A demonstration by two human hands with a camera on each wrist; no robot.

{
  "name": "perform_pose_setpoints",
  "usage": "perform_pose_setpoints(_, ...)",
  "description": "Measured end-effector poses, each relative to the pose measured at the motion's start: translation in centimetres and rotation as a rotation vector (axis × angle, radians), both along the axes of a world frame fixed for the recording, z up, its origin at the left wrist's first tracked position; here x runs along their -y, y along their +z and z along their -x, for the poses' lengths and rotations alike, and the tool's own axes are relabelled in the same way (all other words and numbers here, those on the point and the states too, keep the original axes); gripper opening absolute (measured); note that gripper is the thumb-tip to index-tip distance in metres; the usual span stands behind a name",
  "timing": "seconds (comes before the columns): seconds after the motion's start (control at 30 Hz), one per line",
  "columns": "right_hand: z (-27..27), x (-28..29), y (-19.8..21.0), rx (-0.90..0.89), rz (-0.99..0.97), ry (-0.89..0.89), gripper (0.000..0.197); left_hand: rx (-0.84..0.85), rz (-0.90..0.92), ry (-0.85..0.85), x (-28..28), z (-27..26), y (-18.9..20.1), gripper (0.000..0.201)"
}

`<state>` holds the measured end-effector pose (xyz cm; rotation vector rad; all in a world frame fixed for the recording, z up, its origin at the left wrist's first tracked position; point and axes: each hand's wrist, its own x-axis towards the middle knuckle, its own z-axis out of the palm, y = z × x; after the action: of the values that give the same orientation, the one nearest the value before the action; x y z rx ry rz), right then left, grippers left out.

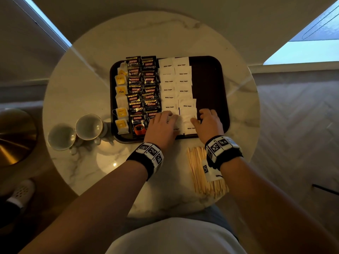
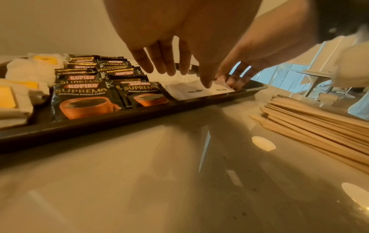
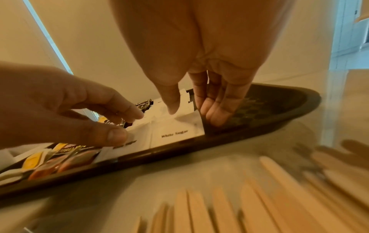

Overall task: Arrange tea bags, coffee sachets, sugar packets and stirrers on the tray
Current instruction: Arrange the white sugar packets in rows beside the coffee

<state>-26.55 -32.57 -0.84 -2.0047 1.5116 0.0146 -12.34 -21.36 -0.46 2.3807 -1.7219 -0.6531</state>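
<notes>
Both hands rest spread on the near sugar packets (image 1: 185, 123) in the tray (image 1: 211, 79): left hand (image 1: 161, 128), right hand (image 1: 209, 125). They hide the packets beneath.

Both hands rest on the near rows of white sugar packets (image 1: 183, 83) in the dark tray (image 1: 209, 79), the left hand (image 1: 161, 126) and right hand (image 1: 209, 124) side by side with fingers laid loosely over the packets. Just left of the left hand run two columns of black coffee sachets (image 1: 142, 85), then yellow-tagged tea bags (image 1: 121, 99). Wooden stirrers (image 1: 200, 173) lie on the marble table (image 1: 82, 88) under the right wrist. Two cups (image 1: 77, 131) stand well left of the left hand
</notes>
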Motion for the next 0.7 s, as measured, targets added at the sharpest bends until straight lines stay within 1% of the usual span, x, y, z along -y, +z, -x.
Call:
perform_pose_setpoints(0.13, -1.9, 1.4, 0.2, -0.003, -0.031, -0.034, 0.048, 0.018, -0.028, -0.068, -0.1, 0.1, -1.0, 0.057)
perform_pose_setpoints(0.23, -2.9, 2.0, 0.2, -0.025, -0.053, -0.004, 0.046, 0.022, -0.02, -0.099, -0.3, 0.0, -1.6, 0.055)
perform_pose_setpoints(0.3, -3.2, 2.0, 0.1, -0.033, -0.057, 0.001, 0.045, 0.019, -0.013, -0.101, -0.3, -0.1, -1.7, 0.055)
perform_pose_setpoints(0.4, -3.1, 2.1, -0.1, -0.019, -0.071, -0.037, 0.047, 0.009, 0.026, -0.09, 0.0, -0.3, -1.4, 0.056)
perform_pose_setpoints(0.53, -3.4, 2.8, 0.0, -0.004, -0.069, -0.051, 0.047, -0.005, 0.097, -0.05, 1.7, -0.3, -1.2, 0.059)
perform_pose_setpoints(0.63, -4.0, 3.6, 0.3, -0.006, -0.07, -0.051, 0.042, 0.026, 0.052, -0.06, 3.7, -0.3, -1.6, 0.065)
perform_pose_setpoints(0.7, -4.2, 4.1, 0.2, -0.019, -0.076, -0.041, 0.039, 0.036, 0.01, -0.075, 4.5, -0.2, -2.0, 0.065)
